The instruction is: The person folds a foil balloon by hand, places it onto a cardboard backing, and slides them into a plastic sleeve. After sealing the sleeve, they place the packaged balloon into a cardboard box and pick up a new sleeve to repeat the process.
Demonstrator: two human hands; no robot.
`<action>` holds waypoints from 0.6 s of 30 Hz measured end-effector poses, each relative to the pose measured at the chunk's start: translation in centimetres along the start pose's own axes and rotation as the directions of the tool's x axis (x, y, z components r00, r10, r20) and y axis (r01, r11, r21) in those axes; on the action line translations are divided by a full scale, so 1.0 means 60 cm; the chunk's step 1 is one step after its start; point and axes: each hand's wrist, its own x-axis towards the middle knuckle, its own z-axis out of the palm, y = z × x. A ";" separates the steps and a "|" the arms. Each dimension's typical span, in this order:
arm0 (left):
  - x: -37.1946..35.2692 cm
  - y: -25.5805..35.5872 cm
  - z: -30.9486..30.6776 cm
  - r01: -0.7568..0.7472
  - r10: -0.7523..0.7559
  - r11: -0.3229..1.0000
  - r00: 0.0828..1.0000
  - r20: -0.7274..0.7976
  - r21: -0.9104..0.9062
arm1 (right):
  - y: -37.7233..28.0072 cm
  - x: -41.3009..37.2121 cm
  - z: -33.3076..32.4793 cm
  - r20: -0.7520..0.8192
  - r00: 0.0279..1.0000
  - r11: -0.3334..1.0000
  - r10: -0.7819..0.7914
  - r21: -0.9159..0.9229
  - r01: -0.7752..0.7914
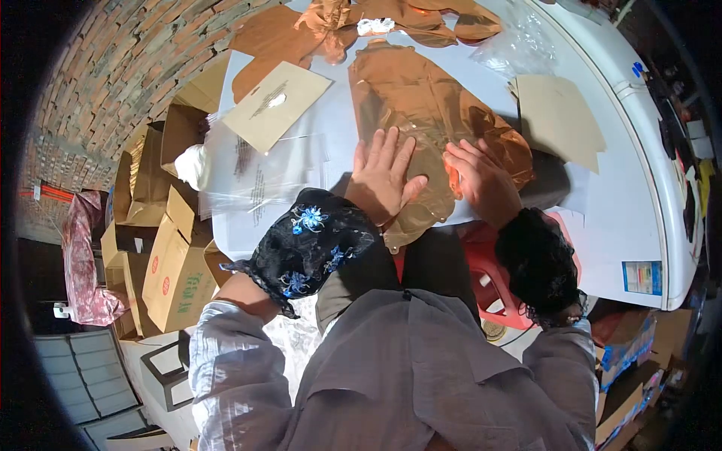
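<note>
A flat, shiny copper-brown foil balloon [406, 83] lies on the white table, its lower end reaching the near edge. My left hand [382, 177] presses flat on its paler gold lower part, with the fingers spread. On the balloon's right side is my right hand [485, 184], fingers curled around a small bright orange object [453, 177]. Most of that object is hidden, so its kind cannot be made out. More crumpled copper-brown foil pieces [293, 37] lie at the far side, beside a small white item [375, 27].
Left on the table [602, 203] are a printed kraft card [278, 105] and clear plastic bags [256, 173]. Kraft sheets [560, 116] and clear film [519, 45] lie right. Cardboard boxes [177, 270] stand left by a brick wall; a red stool [496, 278] is below.
</note>
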 end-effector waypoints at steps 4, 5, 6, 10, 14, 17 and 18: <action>0.000 0.003 0.007 0.003 -0.002 1.000 0.998 -0.067 0.013 | -0.001 0.005 -0.001 -0.010 1.000 1.000 0.008 -0.006 -0.008; 0.000 0.004 0.007 0.003 -0.002 1.000 0.998 -0.071 0.013 | 0.000 0.005 0.001 -0.017 1.000 1.000 0.003 -0.028 -0.003; 0.000 0.004 0.007 0.002 -0.001 1.000 0.997 -0.074 0.013 | -0.005 0.008 0.001 -0.023 1.000 0.999 -0.002 -0.049 0.001; -0.001 0.004 0.006 0.005 -0.004 1.000 0.997 -0.075 0.009 | -0.041 0.021 -0.008 -0.089 0.996 0.983 -0.019 -0.184 0.002; -0.001 0.002 0.005 -0.007 0.008 1.000 0.999 -0.053 0.012 | -0.072 0.025 0.002 -0.061 0.995 0.995 -0.076 -0.074 0.072; 0.000 0.003 -0.002 -0.015 0.015 1.000 1.000 -0.010 -0.003 | -0.079 0.021 0.009 -0.030 0.998 0.998 -0.063 0.003 0.064; 0.002 0.003 -0.006 -0.015 0.015 1.000 1.000 0.004 -0.013 | -0.080 0.021 0.010 -0.025 0.998 0.998 -0.051 0.024 0.052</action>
